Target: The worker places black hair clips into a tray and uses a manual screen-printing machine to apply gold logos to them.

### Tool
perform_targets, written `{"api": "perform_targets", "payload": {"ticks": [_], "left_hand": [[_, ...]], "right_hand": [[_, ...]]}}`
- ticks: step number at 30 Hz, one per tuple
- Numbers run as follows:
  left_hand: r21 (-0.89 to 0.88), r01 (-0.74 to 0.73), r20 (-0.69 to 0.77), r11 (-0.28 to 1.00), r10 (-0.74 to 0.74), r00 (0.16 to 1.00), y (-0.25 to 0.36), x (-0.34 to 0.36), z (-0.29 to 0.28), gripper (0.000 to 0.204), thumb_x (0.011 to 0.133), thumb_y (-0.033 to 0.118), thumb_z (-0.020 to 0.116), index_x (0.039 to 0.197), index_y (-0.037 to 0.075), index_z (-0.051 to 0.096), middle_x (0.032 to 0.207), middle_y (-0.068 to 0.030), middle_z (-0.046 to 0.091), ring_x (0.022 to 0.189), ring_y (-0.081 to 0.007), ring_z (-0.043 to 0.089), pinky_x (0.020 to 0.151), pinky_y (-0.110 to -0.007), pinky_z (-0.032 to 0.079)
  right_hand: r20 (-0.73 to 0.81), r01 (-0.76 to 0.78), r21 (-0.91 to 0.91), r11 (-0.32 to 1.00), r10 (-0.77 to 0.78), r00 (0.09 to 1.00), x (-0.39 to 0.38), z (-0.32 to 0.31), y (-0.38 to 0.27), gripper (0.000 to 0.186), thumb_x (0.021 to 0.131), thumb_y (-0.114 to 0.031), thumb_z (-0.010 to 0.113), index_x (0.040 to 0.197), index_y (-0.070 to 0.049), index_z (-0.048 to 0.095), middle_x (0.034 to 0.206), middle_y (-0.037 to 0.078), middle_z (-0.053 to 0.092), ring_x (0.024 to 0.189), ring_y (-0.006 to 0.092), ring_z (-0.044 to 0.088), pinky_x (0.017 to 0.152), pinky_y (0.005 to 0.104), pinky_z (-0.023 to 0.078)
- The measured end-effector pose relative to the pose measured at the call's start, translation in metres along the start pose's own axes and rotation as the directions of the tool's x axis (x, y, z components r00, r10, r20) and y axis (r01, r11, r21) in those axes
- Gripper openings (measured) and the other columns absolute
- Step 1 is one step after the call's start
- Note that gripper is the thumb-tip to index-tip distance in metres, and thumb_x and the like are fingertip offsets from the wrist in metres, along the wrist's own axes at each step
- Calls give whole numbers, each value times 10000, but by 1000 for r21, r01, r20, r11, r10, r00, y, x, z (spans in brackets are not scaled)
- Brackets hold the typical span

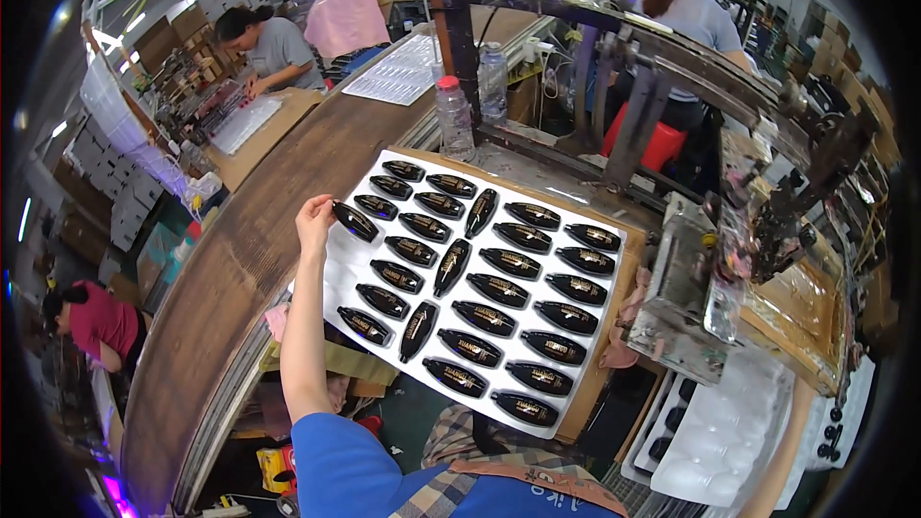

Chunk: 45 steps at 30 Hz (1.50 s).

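A white sheet (436, 321) lies tilted in front of me, bearing several glossy black oval pieces with gold print, each with a small narrow tip. My left hand (314, 223) is at the sheet's far left corner. Its fingers are pinched on the end of one black oval piece (356, 222), which rests on or just above the sheet. Brown cardboard (602, 350) shows beneath the sheet along its right side. My right forearm (782, 456) reaches up at the lower right; the hand itself is hidden at the wooden frame (801, 317) of the machine.
A metal printing machine (686, 297) stands close on the right. White moulded trays (715, 446) with black pieces lie below it. A curved brown table (245, 230) runs along the left. Behind the sheet stands a red-capped clear jar (455, 120). Other people work farther off.
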<state>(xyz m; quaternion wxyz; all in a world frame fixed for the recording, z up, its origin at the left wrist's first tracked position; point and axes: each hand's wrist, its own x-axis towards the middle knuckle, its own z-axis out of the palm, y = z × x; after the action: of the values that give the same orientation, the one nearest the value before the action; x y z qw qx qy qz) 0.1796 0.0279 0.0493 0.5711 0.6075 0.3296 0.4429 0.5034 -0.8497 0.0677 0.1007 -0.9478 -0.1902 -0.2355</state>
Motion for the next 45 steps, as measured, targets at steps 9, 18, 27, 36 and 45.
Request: {"api": "perform_targets", "payload": {"ticks": [9, 18, 27, 36, 45], "left_hand": [[342, 85, -92, 936, -56, 994, -65, 26, -27, 138, 794, 96, 549, 888, 30, 625, 918, -91, 620, 792, -155, 594, 707, -261, 470], [666, -293, -29, 686, 417, 908, 6, -15, 59, 174, 802, 100, 509, 922, 21, 607, 879, -154, 617, 844, -266, 588, 762, -333, 439], [-156, -842, 663, 517, 686, 299, 95, -167, 275, 293, 781, 81, 557, 1052, -18, 509, 985, -142, 565, 900, -238, 540, 814, -335, 413], [-436, -242, 775, 867, 498, 389, 137, -191, 356, 230, 797, 99, 570, 1001, -7, 556, 911, -81, 591, 825, -166, 554, 753, -282, 434], [-28, -20, 582, 999, 32, 813, 114, -106, 207, 174, 826, 184, 576, 880, 22, 612, 771, 22, 585, 650, -23, 481, 599, -164, 383]], "right_hand": [[4, -252, -78, 965, 253, 967, -16, 15, 214, 324, 769, -110, 557, 1066, 1, 488, 964, 217, 556, 905, 347, 522, 799, 402, 396], [33, -391, -340, 855, 427, 904, -17, -34, 190, 367, 864, -238, 446, 1146, -2, 449, 949, 290, 513, 819, 404, 506, 754, 415, 407], [41, -419, 662, 621, 529, 848, 11, -69, -51, 314, 856, -168, 520, 1137, -31, 487, 1057, 67, 547, 781, 114, 583, 541, 191, 437], [114, 19, 658, 753, -124, 986, 36, -79, -275, 312, 746, -69, 626, 1038, 1, 543, 1058, 109, 555, 1012, 176, 497, 857, 289, 381], [92, 270, 565, 780, -385, 918, 47, -67, -323, 272, 750, -141, 643, 969, 0, 566, 848, 114, 603, 762, 250, 569, 716, 309, 432]]}}
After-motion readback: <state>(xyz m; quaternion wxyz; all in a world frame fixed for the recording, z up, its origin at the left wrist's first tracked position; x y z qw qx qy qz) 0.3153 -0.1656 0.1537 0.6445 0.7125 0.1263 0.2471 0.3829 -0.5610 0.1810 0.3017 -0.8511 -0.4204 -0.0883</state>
